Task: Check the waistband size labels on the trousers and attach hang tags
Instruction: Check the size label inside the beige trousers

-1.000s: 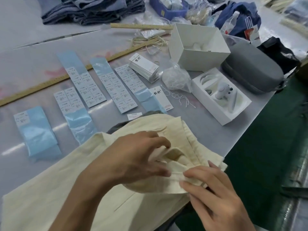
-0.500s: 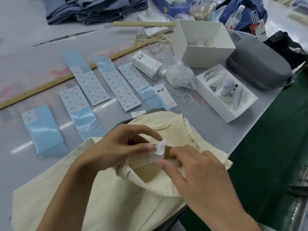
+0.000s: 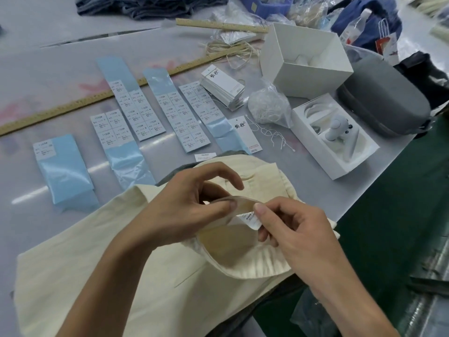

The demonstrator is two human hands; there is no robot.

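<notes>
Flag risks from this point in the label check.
1. The label is curled between the right hand and left hand; its small print may be misread.
2. The trousers overhang the table edge and could slide off.
3. The loose strings near the hang tag might tangle.

Waistband [image 3: 245,261]: now turned open | label [image 3: 251,218]: exposed, pinched by right hand [image 3: 291,229], previously on fabric edge | left hand [image 3: 192,205]: now pinches waistband rim, previously flat on cloth
</notes>
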